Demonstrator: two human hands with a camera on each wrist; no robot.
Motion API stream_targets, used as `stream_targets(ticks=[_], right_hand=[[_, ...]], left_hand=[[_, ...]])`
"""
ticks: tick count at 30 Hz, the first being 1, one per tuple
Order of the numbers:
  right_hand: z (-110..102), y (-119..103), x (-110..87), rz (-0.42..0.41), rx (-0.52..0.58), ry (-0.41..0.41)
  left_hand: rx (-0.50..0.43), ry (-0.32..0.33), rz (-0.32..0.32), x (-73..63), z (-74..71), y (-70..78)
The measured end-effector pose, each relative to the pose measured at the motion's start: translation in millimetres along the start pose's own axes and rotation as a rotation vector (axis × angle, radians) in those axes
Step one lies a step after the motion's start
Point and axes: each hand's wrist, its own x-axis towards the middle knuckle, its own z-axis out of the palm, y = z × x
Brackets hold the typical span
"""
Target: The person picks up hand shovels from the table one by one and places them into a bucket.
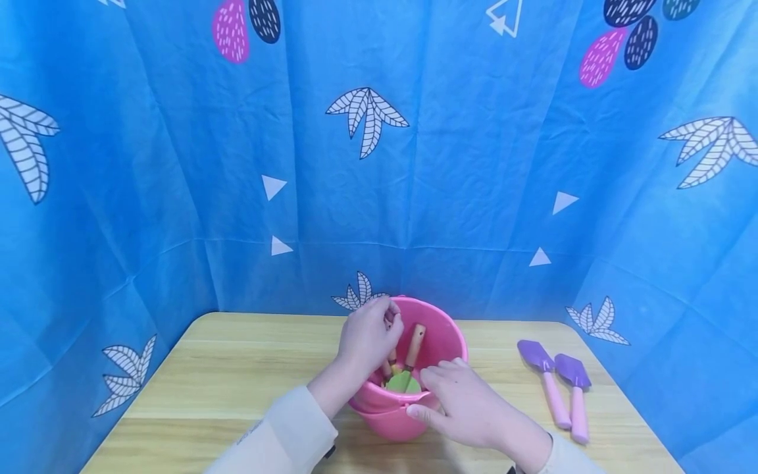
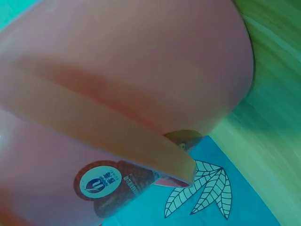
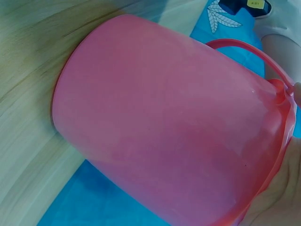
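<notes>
Backdrop's a big blue curtain (image 1: 379, 197) with leaf prints, past 12 o'clock of the wooden worktop (image 1: 260, 368). Near the middle of that stands a pink bucket (image 1: 441, 332), mouth up. Clock directions from here on are from the bucket, 12 being away from the person.

Left hand (image 1: 366, 339) is at the 10 o'clock rim with its fingers curled in; can't tell whether it's pinching anything. Right hand (image 1: 464, 401) grips the rim around 4–5 o'clock, fingers over the edge, thumb outside.

Two purple shovels (image 1: 553, 395) lie side by side at about 3 o'clock, well apart from the bucket. Inside it are small tools with wooden handles (image 1: 416, 342), the clearest one leaning toward 1 o'clock with its green blade (image 1: 403, 382) low at 6.

What could bite, imo: pressing down too hard on that 4–5 o'clock rim could tip the bucket toward the person and spill the tools. They're bunched together, so yanking one could drag its neighbours. The bucket's handle (image 3: 240, 43) also loops out loose, so a sleeve could snag on it.
</notes>
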Motion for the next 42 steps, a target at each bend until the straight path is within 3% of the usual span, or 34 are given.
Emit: stream_targets(ticks=[7, 21, 32, 38, 42], right_hand=[[-1.1, -2.1, -0.1, 0.018, 0.008, -0.012], [-1.5, -1.9, -0.2, 0.013, 0.007, -0.015], [-1.8, -2.5, 0.0, 0.019, 0.012, -0.014], [-1.3, -2.7, -0.1, 0.026, 0.016, -0.017], [-0.6, -3.1, -0.2, 0.021, 0.015, -0.010]], left_hand=[[-0.014, 0.026, 0.071, -16.3, -5.7, -5.0], [-0.052, -0.070, 0.142, -44.1, -16.3, -17.3], [0.001, -0.123, 0.268, -61.3, -19.2, -23.8], [0.059, -0.127, 0.383, -68.6, -18.2, -27.8], [0.096, -0.163, 0.426, -70.6, -19.4, -30.6]])
